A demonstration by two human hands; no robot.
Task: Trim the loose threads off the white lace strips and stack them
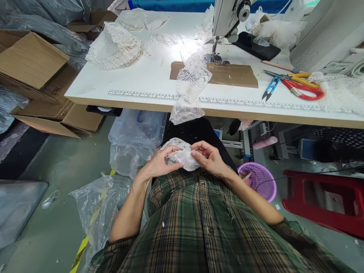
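Note:
A bunched piece of white lace [186, 157] rests over my lap, just below the table edge. My left hand [165, 161] grips its left side between thumb and fingers. At its right side my right hand [207, 157] pinches the fabric with thumb and forefinger. Above my hands, a strip of white lace [192, 81] runs from near the needle of the sewing machine [224, 22] down over the table's front edge; I cannot tell whether it joins the piece in my hands.
Piled lace [115, 47] lies on the white table [93, 85] at left. Scissors [304, 85] and blue thread snips [271, 88] lie at right. Below are a purple basket [265, 180], a red stool [295, 193], plastic bags [99, 204] and cardboard boxes [34, 60].

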